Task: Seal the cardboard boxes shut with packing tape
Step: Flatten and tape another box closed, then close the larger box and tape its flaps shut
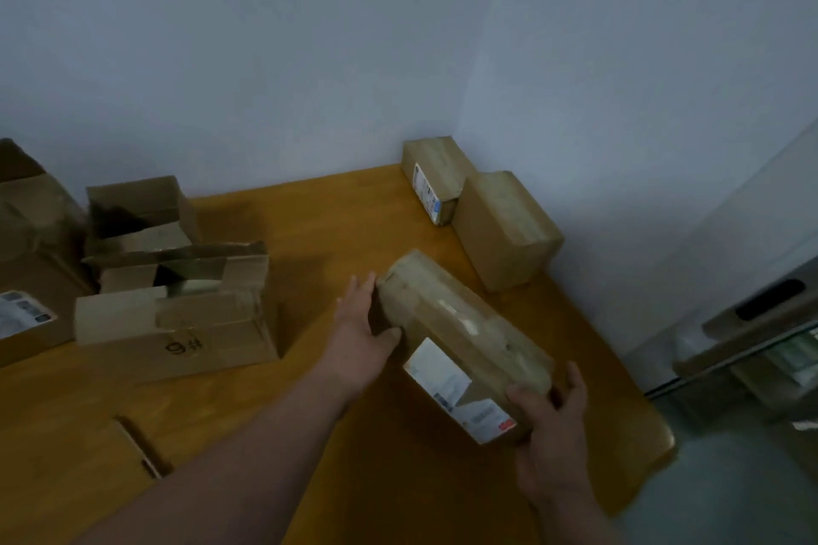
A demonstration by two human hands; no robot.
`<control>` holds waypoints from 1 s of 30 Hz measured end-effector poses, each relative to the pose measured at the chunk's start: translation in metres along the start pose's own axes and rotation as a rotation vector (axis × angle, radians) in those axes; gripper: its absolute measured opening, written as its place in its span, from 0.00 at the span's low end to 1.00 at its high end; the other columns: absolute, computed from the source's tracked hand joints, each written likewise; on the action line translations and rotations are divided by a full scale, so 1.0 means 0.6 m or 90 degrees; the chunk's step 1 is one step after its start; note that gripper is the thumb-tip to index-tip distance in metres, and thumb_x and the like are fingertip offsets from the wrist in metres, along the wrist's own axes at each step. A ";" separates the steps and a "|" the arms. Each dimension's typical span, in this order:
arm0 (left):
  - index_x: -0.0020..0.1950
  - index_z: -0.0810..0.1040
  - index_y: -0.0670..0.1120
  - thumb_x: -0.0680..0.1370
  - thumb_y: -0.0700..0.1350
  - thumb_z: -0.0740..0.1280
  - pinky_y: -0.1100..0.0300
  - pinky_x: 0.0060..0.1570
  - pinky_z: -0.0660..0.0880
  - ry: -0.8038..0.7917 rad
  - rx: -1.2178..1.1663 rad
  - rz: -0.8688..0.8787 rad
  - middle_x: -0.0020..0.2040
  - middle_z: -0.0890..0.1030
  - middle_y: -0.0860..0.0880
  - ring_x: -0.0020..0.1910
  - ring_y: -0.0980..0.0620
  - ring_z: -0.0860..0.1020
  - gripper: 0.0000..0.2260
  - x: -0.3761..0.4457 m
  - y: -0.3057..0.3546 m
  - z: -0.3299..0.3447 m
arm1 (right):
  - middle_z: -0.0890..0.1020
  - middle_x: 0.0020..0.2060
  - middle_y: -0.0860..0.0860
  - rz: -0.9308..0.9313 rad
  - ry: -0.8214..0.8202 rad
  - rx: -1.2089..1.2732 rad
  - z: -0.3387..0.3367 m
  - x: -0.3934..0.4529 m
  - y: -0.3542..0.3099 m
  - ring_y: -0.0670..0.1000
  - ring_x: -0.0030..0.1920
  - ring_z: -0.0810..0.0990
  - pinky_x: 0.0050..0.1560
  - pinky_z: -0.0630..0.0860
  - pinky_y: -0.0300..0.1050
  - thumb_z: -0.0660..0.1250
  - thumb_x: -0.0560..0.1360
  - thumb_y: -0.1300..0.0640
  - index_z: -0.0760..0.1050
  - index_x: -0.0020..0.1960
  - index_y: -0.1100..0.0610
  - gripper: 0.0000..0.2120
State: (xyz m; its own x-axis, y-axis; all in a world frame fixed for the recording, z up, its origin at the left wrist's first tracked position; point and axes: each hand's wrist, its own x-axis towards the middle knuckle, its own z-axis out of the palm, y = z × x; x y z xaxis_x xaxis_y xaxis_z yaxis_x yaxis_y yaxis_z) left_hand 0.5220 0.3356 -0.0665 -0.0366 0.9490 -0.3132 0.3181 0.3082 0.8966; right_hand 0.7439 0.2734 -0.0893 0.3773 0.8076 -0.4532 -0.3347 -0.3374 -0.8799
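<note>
The left hand (360,323) and right hand (549,416) clasp the ends of the taped box (464,341), which looks stiff, light and tape-slick, best held by its ends

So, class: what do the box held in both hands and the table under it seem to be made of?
The held box: brown cardboard, matte, with glossy strips that look like clear tape and white paper labels. The table: apparently wood or wood-look laminate, smooth orange-brown with a faint sheen.
</note>
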 end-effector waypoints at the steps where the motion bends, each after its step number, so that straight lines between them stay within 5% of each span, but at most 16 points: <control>1: 0.79 0.46 0.60 0.78 0.43 0.69 0.43 0.77 0.52 0.020 0.010 -0.010 0.80 0.43 0.57 0.79 0.49 0.46 0.40 0.019 0.005 0.010 | 0.62 0.74 0.50 -0.009 -0.008 -0.076 0.008 0.017 -0.001 0.62 0.67 0.71 0.62 0.74 0.65 0.76 0.67 0.63 0.56 0.73 0.33 0.47; 3: 0.79 0.45 0.61 0.77 0.45 0.71 0.45 0.75 0.56 0.043 -0.020 -0.043 0.80 0.48 0.53 0.79 0.48 0.50 0.43 0.049 0.003 0.035 | 0.61 0.76 0.50 -0.003 -0.059 -0.219 0.023 0.055 -0.001 0.56 0.70 0.66 0.64 0.71 0.57 0.78 0.66 0.61 0.50 0.77 0.37 0.53; 8: 0.79 0.47 0.58 0.75 0.44 0.73 0.60 0.57 0.76 0.074 -0.212 -0.095 0.70 0.67 0.57 0.64 0.56 0.72 0.43 0.105 -0.019 0.116 | 0.61 0.75 0.53 0.062 -0.212 -0.365 0.062 0.156 -0.002 0.50 0.63 0.68 0.42 0.68 0.35 0.79 0.67 0.57 0.45 0.79 0.47 0.54; 11: 0.76 0.55 0.52 0.76 0.40 0.72 0.55 0.61 0.74 0.170 -0.228 -0.155 0.70 0.68 0.55 0.64 0.55 0.71 0.36 0.152 -0.021 0.134 | 0.65 0.69 0.52 0.072 -0.226 -0.350 0.092 0.213 -0.006 0.50 0.59 0.69 0.45 0.71 0.39 0.81 0.65 0.56 0.46 0.78 0.49 0.55; 14: 0.74 0.62 0.53 0.76 0.45 0.72 0.53 0.62 0.73 0.200 -0.142 -0.180 0.70 0.67 0.53 0.65 0.53 0.69 0.29 0.198 -0.011 0.140 | 0.69 0.66 0.50 0.041 -0.230 -0.343 0.137 0.262 -0.017 0.51 0.61 0.74 0.58 0.77 0.51 0.80 0.65 0.53 0.50 0.77 0.50 0.52; 18: 0.78 0.53 0.63 0.77 0.52 0.69 0.50 0.65 0.74 0.218 -0.048 -0.170 0.61 0.62 0.55 0.64 0.50 0.70 0.35 0.258 0.009 0.134 | 0.72 0.66 0.50 0.047 -0.219 -0.322 0.208 0.319 -0.029 0.54 0.61 0.77 0.60 0.78 0.56 0.78 0.68 0.50 0.55 0.77 0.48 0.45; 24: 0.79 0.52 0.61 0.80 0.42 0.66 0.62 0.60 0.71 0.183 -0.140 -0.122 0.73 0.67 0.59 0.68 0.58 0.69 0.34 0.351 0.046 0.111 | 0.64 0.75 0.49 0.073 -0.237 -0.185 0.279 0.378 -0.048 0.54 0.70 0.70 0.69 0.69 0.59 0.69 0.75 0.63 0.50 0.76 0.35 0.42; 27: 0.78 0.50 0.65 0.80 0.44 0.65 0.67 0.59 0.63 0.117 -0.170 -0.096 0.68 0.62 0.66 0.66 0.64 0.61 0.34 0.364 0.058 0.110 | 0.62 0.76 0.47 0.062 -0.263 -0.117 0.289 0.390 -0.054 0.50 0.69 0.71 0.70 0.68 0.58 0.68 0.76 0.63 0.49 0.75 0.32 0.43; 30: 0.78 0.51 0.63 0.80 0.47 0.65 0.65 0.62 0.62 0.123 -0.174 -0.115 0.68 0.62 0.62 0.68 0.63 0.60 0.32 0.343 0.051 0.107 | 0.63 0.76 0.49 0.083 -0.290 -0.095 0.283 0.389 -0.038 0.50 0.69 0.71 0.70 0.68 0.56 0.67 0.77 0.63 0.53 0.75 0.35 0.38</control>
State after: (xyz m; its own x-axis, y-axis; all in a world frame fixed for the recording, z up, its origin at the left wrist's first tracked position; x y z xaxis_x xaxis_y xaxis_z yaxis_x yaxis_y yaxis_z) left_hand 0.5851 0.5363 -0.1236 -0.2549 0.8649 -0.4324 0.0269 0.4534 0.8909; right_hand 0.6932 0.5517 -0.1507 -0.0861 0.8722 -0.4815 -0.2142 -0.4882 -0.8460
